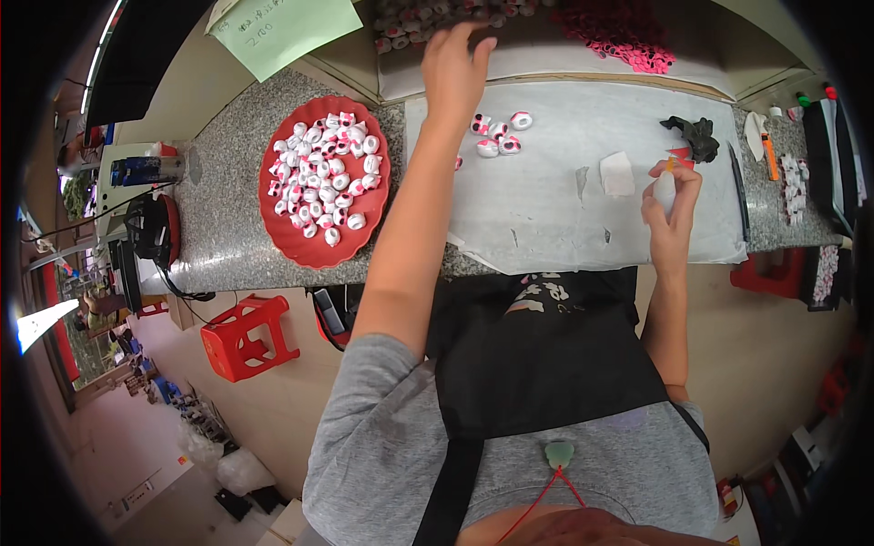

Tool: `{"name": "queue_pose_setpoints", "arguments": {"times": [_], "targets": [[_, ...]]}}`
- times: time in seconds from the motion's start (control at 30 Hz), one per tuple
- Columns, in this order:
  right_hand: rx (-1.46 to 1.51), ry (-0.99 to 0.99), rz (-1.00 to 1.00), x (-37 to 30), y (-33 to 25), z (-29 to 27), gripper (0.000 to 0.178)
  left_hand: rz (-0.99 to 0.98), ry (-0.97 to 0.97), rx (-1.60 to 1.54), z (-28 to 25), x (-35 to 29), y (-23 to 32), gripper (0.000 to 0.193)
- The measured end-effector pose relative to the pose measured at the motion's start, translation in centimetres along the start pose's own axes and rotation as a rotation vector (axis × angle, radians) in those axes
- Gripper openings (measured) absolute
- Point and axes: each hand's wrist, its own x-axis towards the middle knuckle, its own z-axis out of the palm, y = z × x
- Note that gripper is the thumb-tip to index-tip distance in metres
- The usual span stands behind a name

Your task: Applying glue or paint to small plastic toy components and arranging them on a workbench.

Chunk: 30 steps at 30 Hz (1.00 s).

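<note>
My left hand [455,73] reaches to the back, at the edge of a pile of small white and pink pieces [414,23]. Its thumb stands apart from the fingers, and I see nothing held in it. My right hand [674,223] is closed around a small white squeeze bottle [665,193] with an orange-yellow tip. Between the hands, several white beads with pink and black marks [488,147] lie on a white paper sheet [519,209]. On the left, a scalloped red tray [284,244] holds many similar pieces.
Pink and black discs [637,45] are heaped at the back right. A crumpled black cloth or glove [696,136], a white paper square [616,174] and a thin dark tool [738,196] lie on the sheet. An orange-handled cutter [770,157] is farther right. A green note [282,36] hangs back left.
</note>
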Motion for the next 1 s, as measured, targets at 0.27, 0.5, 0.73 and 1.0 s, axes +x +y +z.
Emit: {"name": "queue_pose_setpoints", "arguments": {"times": [0.27,0.5,0.73,1.0], "targets": [[0.137,-0.157,0.073,-1.0,-2.5,0.1,0.025,0.083,-0.114,0.546,5.6,4.9,-3.9,0.026],[0.397,-0.153,0.128,-0.6,-5.5,0.8,0.038,-0.372,-0.146,-0.927,-0.9,0.0,1.5,0.027],[0.838,0.002,0.031,-1.2,-6.7,0.5,0.029,-0.474,-0.175,-1.225,-5.4,-10.0,7.4,0.033],[0.412,0.025,-0.408,-2.8,-8.9,2.1,0.037,-0.404,-0.153,-1.423,-6.9,-12.7,8.9,0.035]]}}
